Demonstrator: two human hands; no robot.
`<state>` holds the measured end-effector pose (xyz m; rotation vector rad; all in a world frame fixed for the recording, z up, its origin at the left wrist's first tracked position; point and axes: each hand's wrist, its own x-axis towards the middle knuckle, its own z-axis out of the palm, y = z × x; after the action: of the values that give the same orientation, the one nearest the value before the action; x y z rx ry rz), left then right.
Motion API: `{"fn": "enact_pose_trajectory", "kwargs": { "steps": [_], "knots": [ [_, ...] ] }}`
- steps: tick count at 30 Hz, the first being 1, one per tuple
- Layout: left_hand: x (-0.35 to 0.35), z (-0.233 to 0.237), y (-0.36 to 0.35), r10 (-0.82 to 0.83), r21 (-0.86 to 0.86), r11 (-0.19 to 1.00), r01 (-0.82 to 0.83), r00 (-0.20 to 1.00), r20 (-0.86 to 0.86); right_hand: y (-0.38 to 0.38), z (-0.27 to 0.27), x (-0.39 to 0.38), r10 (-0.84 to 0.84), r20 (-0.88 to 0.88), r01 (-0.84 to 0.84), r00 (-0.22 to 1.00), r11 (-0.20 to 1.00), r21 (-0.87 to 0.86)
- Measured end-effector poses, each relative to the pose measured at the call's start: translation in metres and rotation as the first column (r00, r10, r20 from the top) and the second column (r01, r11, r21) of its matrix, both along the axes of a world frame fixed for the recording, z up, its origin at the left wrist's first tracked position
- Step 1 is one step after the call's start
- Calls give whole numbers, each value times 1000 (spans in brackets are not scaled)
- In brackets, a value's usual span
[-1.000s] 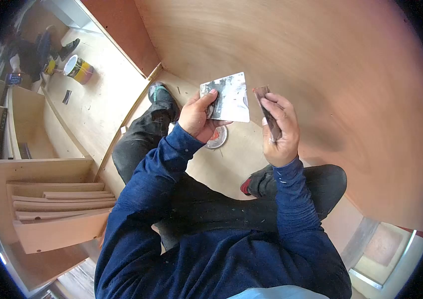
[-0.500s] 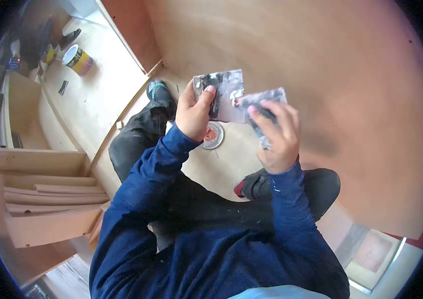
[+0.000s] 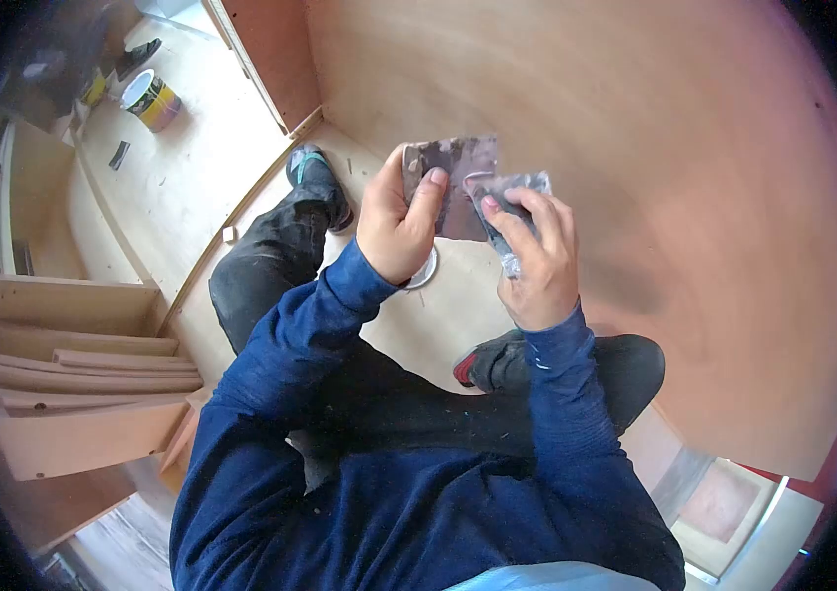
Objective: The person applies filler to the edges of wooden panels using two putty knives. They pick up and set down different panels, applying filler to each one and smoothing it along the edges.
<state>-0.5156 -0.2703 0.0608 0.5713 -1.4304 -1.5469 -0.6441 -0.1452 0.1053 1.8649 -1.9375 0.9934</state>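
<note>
My left hand [image 3: 401,222] grips a flat, square metal plate [image 3: 463,187] smeared with dark and pale stains, its thumb lying on the face. My right hand [image 3: 538,256] pinches a second, smaller stained plate [image 3: 514,187] between thumb and fingers. The smaller plate's left edge overlaps or meets the right part of the first one; exact contact is hard to tell. Below my left hand, a round lid [image 3: 426,271] lies on the floor, mostly hidden by that hand.
A wooden panel [image 3: 674,177] rises at the right. A yellow and black can [image 3: 150,101] stands at the upper left, near a small dark strip [image 3: 119,156]. Stacked boards [image 3: 93,374] fill a wooden compartment at the left. My shoes rest on the floor.
The left plate has tilted and shifted slightly right with my left hand. My right hand has moved a little left with its plate. The lid is now more covered.
</note>
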Motion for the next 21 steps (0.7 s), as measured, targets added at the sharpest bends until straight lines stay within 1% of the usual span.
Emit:
{"fn": "enact_pose_trajectory", "kwargs": {
  "steps": [1,2,3,5,6,7,8,9,10,11,12,13,14,15,16,17,18,19,20,21],
  "knots": [
    [-2,-2,0,2,-20,1000,-2,1000,-12,-1,-2,-2,6,-8,-5,1000,997,79],
    [-3,2,-3,16,-23,1000,-16,1000,-23,3,5,-1,18,-9,-18,1000,999,26],
    [0,8,-2,21,-8,1000,-21,1000,-5,2,4,-1,27,-9,-27,1000,999,32],
    [2,4,3,7,11,1000,-8,1000,28,3,-3,3,-29,-59,30,998,999,11],
    [-1,-3,2,-5,132,991,13,998,-59,-2,-12,1,-30,-42,33,999,996,81],
    [-4,-6,0,-5,248,968,42,989,-149,2,-9,1,-31,-47,35,998,996,77],
    [-3,-2,0,-35,311,945,97,980,-198,6,-1,2,12,-22,-12,1000,1000,1],
    [-3,1,-1,-23,317,945,86,980,-199,8,3,4,57,10,-56,998,996,-65],
    [-2,4,1,-25,343,934,104,973,-229,9,-1,9,15,11,-13,1000,993,-114],
    [-3,6,1,-30,361,924,126,965,-260,10,-7,9,7,20,-4,1000,994,-110],
    [-2,-2,0,-25,237,970,47,995,-96,10,-12,5,-11,-4,11,1000,1000,-3],
    [0,-2,1,-25,236,970,48,995,-99,9,-14,2,-23,-33,26,999,994,106],
    [1,-3,2,-39,159,986,44,999,-33,12,-5,3,-6,-67,9,998,999,48],
    [3,-4,4,-48,86,995,44,998,40,10,-6,3,2,-67,1,998,999,53],
    [1,-4,6,-21,-10,1000,21,999,24,9,-7,6,-22,-74,24,997,999,26],
    [1,-3,8,-31,-9,999,32,999,30,8,-9,8,-52,-81,51,995,999,-5],
    [0,-2,10,-37,36,999,36,999,7,8,-11,6,-60,-48,64,997,994,91],
    [-2,-1,11,-34,81,996,36,999,-23,10,-9,5,-61,-53,66,997,994,88],
    [-4,-2,8,-24,80,996,26,999,-32,12,-6,2,-23,1,23,1000,999,29],
    [-6,-5,5,-42,203,977,62,994,-104,13,-4,2,17,59,-15,998,1000,-26]
  ]
}}
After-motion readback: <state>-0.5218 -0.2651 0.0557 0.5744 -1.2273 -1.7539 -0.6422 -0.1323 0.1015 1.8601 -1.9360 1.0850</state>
